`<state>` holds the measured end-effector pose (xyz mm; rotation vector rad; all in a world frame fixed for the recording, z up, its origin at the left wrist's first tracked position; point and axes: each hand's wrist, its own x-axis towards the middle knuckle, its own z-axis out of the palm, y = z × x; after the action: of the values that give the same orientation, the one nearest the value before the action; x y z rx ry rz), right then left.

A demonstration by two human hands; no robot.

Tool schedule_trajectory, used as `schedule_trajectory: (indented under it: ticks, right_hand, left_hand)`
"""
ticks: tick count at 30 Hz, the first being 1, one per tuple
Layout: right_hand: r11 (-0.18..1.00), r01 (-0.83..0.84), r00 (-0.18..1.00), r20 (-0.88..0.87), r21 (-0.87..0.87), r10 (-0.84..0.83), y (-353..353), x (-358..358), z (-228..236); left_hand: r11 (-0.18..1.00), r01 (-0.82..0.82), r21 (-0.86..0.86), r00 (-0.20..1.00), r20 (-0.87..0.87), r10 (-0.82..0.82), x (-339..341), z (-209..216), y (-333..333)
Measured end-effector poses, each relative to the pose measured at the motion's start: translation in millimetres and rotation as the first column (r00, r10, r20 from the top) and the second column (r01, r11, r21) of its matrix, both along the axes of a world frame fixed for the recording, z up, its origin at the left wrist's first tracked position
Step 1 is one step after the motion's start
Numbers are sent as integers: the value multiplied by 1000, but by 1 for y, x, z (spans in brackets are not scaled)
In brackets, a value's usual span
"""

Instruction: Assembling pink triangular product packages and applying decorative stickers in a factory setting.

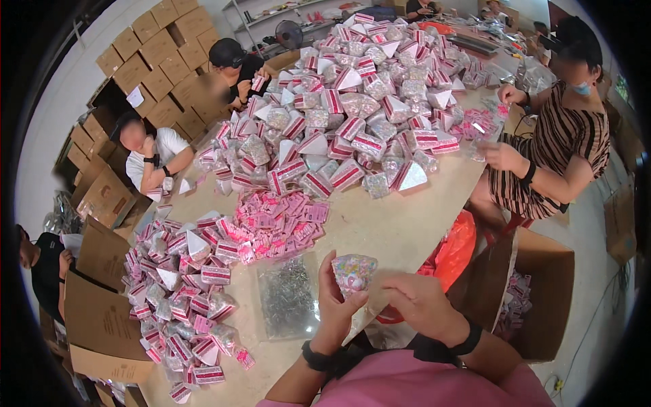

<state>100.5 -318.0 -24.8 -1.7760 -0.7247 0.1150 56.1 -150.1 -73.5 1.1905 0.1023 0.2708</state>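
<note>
My left hand point(333, 303) is closed around a small wedge-shaped clear packet point(354, 271) with pale, multicoloured glittery contents, held upright over the table's near edge. Just to the packet's right is my right hand point(427, 306), its fingers curled and thumb and forefinger drawn together; anything between them is too small to make out. Left of my hands lies a flat clear tray point(288, 298) of thin metal pins. Beyond it spreads a pile of pink printed cards point(288, 220). A heap of wedge packets with pink-and-white sides point(183, 271) covers the table's left part.
A much larger heap of similar packets point(366, 102) fills the table's far part. Co-workers sit along both sides, one in a striped garment point(559, 136) at right. A red plastic bag point(456, 247) and an open carton point(553, 298) stand right; another carton point(102, 319) stands left.
</note>
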Motion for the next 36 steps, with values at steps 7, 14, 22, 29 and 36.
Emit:
schedule_trajectory:
  ticks: [7, 14, 22, 29, 36]
  right_hand:
    - [998, -41, 986, 159, -51, 48, 12, -7, 2]
    - [997, -38, 956, 289, -69, 57, 16, -15, 5]
    - [994, -6, 948, 314, -110, 40, 18, -20, 3]
    - [987, -14, 952, 301, -157, 61, 18, -24, 5]
    - [988, 11, 954, 296, -153, 36, 20, -26, 1]
  left_hand:
    - [996, -58, 67, 997, 62, 54, -12, 7, 0]
    - [974, -118, 192, 993, 15, 118, -22, 16, -8]
    - [954, -154, 258, 988, 8, 157, -32, 16, -8]
    - [973, -159, 170, 984, -53, 171, -40, 20, -8]
    - [949, -174, 264, 978, -62, 197, -44, 13, -7]
